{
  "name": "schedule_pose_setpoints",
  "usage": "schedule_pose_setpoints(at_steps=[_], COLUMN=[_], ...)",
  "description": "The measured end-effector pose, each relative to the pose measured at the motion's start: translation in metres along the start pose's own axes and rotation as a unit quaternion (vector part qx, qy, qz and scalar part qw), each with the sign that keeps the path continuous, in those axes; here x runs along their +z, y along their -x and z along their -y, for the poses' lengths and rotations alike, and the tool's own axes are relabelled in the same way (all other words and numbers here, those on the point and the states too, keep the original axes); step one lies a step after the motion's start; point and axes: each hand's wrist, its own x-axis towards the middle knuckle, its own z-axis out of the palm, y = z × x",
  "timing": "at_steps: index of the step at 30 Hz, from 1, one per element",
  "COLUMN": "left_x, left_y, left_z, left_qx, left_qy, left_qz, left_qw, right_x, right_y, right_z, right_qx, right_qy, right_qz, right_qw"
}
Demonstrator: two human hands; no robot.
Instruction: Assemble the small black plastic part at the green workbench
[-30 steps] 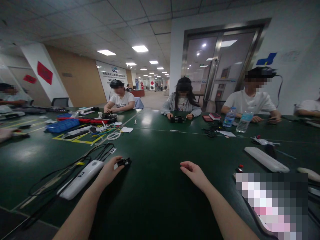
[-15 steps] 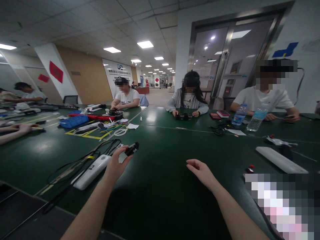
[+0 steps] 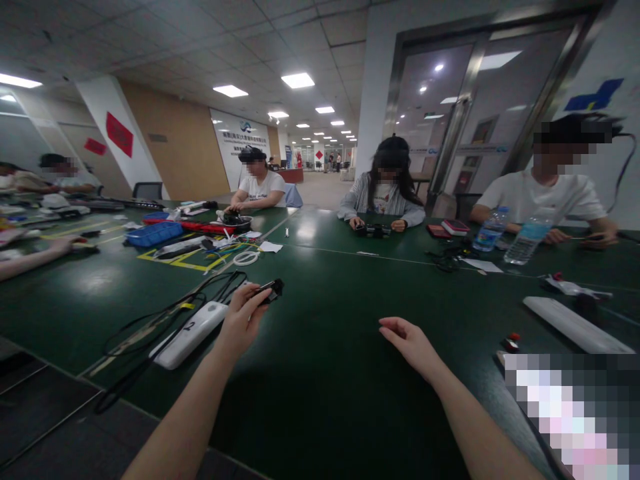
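My left hand (image 3: 243,319) pinches a small black device (image 3: 271,291) between thumb and fingers, above the green table (image 3: 320,400). The device has a darker block at its far end, and my fingers hide its near part; I cannot tell its kind. Just behind that wrist lies a white power strip (image 3: 193,333) marked "2", black cables running over it. My right hand (image 3: 404,339) hovers over the table at right of centre, fingers curled together, with nothing seen in them.
A blue basket (image 3: 154,235) and coiled white cable (image 3: 247,258) lie left. Two bottles, one a clear water bottle (image 3: 527,241), stand right, near a long white case (image 3: 575,325). A pixelated screen (image 3: 575,420) fills the lower right. Several people sit around the table.
My left hand has turned the black device flatter, its fingers now further over it. The whole view has shifted slightly. My right hand keeps its pose.
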Motion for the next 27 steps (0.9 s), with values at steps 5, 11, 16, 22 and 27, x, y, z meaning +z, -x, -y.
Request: schedule_pose_setpoints(at_steps=[5, 11, 16, 22, 27], left_x=[-0.001, -0.001, -0.002, -0.003, 0.003], left_y=[-0.001, -0.001, -0.001, -0.001, 0.001], left_z=[-0.001, -0.001, 0.0, -0.001, 0.01], left_qx=[-0.035, -0.083, -0.091, -0.108, -0.133], left_qy=[0.021, 0.052, 0.068, 0.063, 0.046], left_qz=[-0.018, -0.022, -0.029, -0.034, -0.023], left_qw=[0.999, 0.995, 0.993, 0.992, 0.99], right_x=[0.0, 0.0, -0.001, -0.001, -0.001], right_y=[0.0, 0.0, -0.001, -0.001, 0.0], right_z=[0.001, 0.001, -0.001, -0.001, -0.001], right_qx=[0.006, 0.01, 0.017, 0.016, 0.012], right_qy=[0.0, 0.009, 0.008, 0.003, 0.004], right_qz=[-0.001, -0.001, 0.002, 0.003, 0.0], right_qw=[1.0, 1.0, 1.0, 1.0, 1.0])
